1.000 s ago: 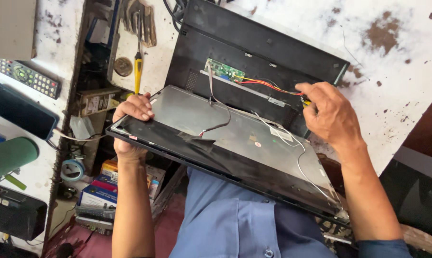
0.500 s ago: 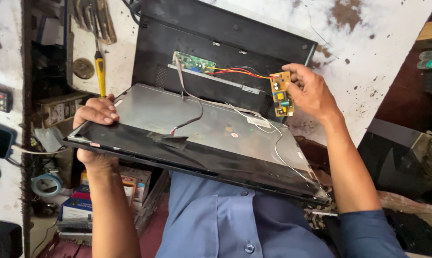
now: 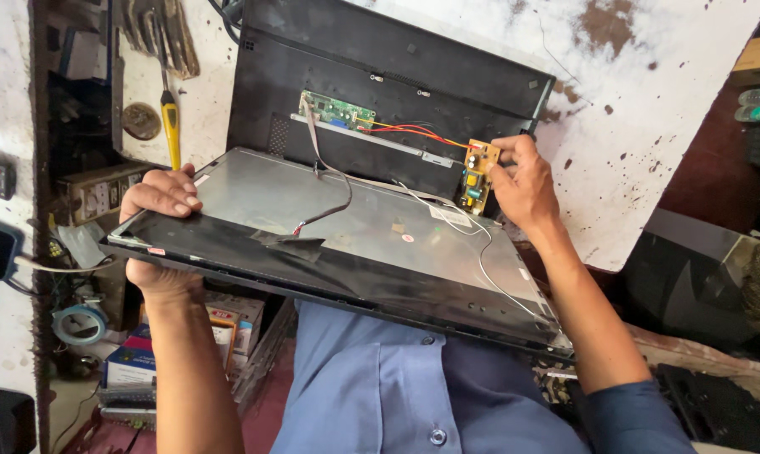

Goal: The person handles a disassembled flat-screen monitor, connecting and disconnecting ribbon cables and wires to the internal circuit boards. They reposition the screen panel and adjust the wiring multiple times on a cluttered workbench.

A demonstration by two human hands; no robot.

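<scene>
right hand [image 3: 525,187] pinches the yellow circuit board [image 3: 477,176], left hand [image 3: 157,195] grips panel [image 3: 346,227].

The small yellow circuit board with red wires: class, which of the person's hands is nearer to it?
Right. The right hand pinches the small yellow circuit board; the left hand grips the grey metal-backed display panel at its far corner.

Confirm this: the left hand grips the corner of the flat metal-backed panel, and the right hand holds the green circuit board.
Not quite. In the head view the right hand holds the small yellow circuit board; the green circuit board sits untouched in the black casing. The left hand does grip the panel corner.
</scene>
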